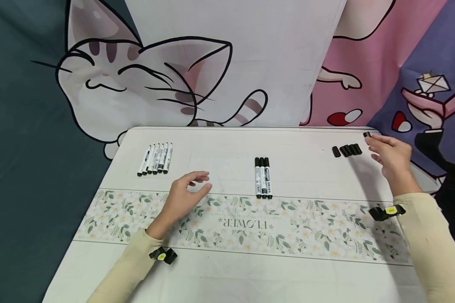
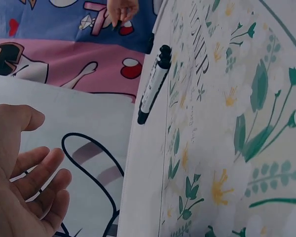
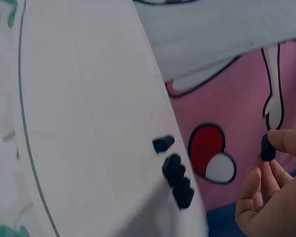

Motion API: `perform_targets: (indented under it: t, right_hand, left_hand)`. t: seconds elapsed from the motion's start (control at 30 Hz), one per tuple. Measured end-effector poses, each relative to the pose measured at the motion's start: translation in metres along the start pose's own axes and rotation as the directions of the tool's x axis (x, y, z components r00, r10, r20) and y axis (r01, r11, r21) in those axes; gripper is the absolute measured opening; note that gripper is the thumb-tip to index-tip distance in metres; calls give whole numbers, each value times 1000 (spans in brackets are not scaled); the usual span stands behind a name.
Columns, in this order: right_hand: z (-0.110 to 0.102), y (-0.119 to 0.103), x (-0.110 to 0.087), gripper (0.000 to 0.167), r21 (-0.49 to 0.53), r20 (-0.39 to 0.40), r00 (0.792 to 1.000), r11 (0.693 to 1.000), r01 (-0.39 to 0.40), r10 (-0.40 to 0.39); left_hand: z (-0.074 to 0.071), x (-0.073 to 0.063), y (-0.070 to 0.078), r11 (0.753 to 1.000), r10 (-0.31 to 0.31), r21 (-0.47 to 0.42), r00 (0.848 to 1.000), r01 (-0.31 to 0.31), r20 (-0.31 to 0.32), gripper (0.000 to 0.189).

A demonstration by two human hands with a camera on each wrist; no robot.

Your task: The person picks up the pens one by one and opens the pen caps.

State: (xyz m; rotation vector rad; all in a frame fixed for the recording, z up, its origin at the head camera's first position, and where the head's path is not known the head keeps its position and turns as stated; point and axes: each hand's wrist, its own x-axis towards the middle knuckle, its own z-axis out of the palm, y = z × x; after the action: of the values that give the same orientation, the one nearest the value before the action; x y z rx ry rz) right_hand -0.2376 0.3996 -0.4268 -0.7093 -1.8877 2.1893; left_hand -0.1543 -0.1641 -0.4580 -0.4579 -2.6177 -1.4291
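My right hand (image 1: 394,159) pinches a black marker cap (image 3: 268,148) between thumb and fingertips, raised over the table's far right corner. Close to it on the table lie several more black caps (image 1: 350,150), most in a tight row and one slightly apart to the left. My left hand (image 1: 187,192) hovers with relaxed, bent fingers and holds nothing. To its right, three capped black markers (image 1: 263,179) lie side by side. Farther left is a row of several uncapped white-bodied markers (image 1: 155,159), their thin tips pointing to the back edge.
A white table cover (image 1: 288,275) with a printed floral band (image 1: 246,227) spans the table. Cartoon cloth (image 1: 280,63) hangs right behind the back edge, and dark green cloth (image 1: 19,147) hangs at the left. Each wrist wears a small black camera.
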Motion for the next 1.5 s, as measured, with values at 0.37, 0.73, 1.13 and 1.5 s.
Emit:
perform_targets:
  t: [0.37, 0.73, 1.13, 1.5]
  right_hand:
    - [-22, 18, 50, 25, -169, -197, 968, 967, -192, 157]
    - [-26, 37, 64, 33, -315, -245, 959, 924, -217, 142]
    - [-29, 45, 70, 37, -457, -315, 944, 856, -241, 98]
    - [-29, 43, 67, 43, -539, -288, 955, 812, -223, 71]
  left_hand:
    - [6, -7, 3, 1000, 0, 20, 999, -1, 53, 33]
    - [14, -14, 15, 998, 56, -1, 993, -57, 103, 35]
    - [28, -21, 27, 997, 78, -29, 982, -75, 169, 35]
    - [29, -22, 29, 997, 71, -15, 984, -69, 164, 35]
